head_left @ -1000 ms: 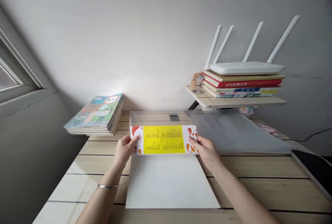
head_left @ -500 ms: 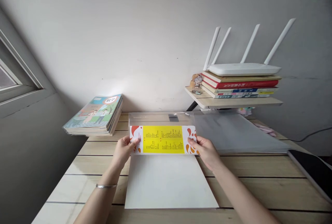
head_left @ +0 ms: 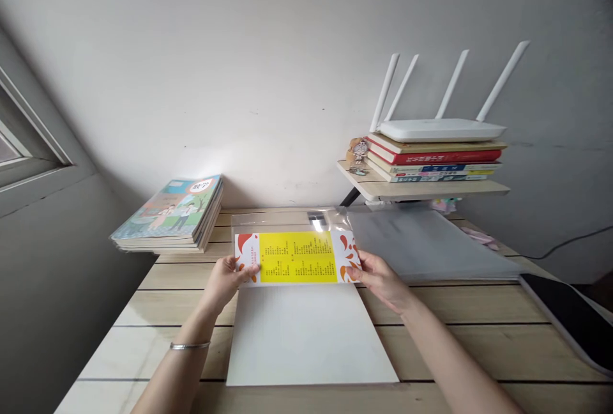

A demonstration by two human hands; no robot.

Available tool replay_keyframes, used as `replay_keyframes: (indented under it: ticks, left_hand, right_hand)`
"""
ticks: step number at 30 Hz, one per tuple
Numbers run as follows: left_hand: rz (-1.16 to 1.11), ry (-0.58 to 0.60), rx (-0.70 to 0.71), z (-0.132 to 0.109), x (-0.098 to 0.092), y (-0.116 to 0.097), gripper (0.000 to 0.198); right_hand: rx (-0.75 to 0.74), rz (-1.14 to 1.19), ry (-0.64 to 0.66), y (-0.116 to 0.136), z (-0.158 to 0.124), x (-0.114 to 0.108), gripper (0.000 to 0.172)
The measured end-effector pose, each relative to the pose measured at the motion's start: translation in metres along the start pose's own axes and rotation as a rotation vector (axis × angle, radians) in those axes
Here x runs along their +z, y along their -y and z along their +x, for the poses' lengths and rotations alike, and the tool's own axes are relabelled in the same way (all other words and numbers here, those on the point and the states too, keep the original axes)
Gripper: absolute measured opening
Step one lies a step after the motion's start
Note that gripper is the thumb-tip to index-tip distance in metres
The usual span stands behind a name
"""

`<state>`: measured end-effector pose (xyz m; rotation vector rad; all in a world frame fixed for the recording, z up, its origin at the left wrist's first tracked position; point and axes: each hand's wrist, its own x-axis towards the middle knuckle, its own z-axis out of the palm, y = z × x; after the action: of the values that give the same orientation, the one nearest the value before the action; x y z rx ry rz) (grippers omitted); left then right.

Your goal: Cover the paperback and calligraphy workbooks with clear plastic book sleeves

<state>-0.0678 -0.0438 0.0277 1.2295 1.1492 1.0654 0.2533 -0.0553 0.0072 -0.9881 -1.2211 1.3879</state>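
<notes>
A printed paper strip (head_left: 295,257), yellow in the middle and white with red and orange drops at its ends, is held between my hands. My left hand (head_left: 228,280) pinches its left end, thumb on top and fingers underneath. At the right end my right hand (head_left: 378,276) grips it the same way. A clear plastic film (head_left: 272,222) with a dark patch shows just beyond the strip's far edge. Nearer to me a blank white sheet (head_left: 311,337) lies flat; whether it joins the strip is hidden.
Stacked textbooks (head_left: 167,213) stand at the left of the slatted table (head_left: 182,302). Translucent plastic sheets (head_left: 421,241) lie on the right, beside a dark flat device (head_left: 569,318). Behind, a raised shelf (head_left: 426,189) carries books (head_left: 435,157) and a white router (head_left: 440,128).
The whole view has shifted slightly left. My left thumb lies a little further in over the strip, and light now glints on the plastic film. Both hands keep hold.
</notes>
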Motion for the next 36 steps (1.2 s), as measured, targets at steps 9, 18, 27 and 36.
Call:
replay_keyframes:
  ticks: [9, 18, 27, 36]
  left_hand:
    - [-0.008, 0.075, -0.033, -0.003, -0.001, -0.005, 0.037]
    - [-0.033, 0.096, -0.106, -0.003, -0.003, -0.008, 0.041]
    - [0.055, 0.154, -0.071, -0.004, -0.011, -0.007, 0.038]
    - [-0.147, 0.044, -0.046, -0.003, 0.001, -0.004, 0.043]
  right_hand:
    - [-0.011, -0.045, -0.200, -0.011, 0.006, 0.008, 0.034]
    - [0.097, 0.119, -0.007, 0.000, 0.000, -0.006, 0.031]
    - [-0.015, 0.012, -0.223, -0.016, 0.008, 0.003, 0.039]
    - [-0.038, -0.380, -0.162, 0.014, -0.003, -0.006, 0.044]
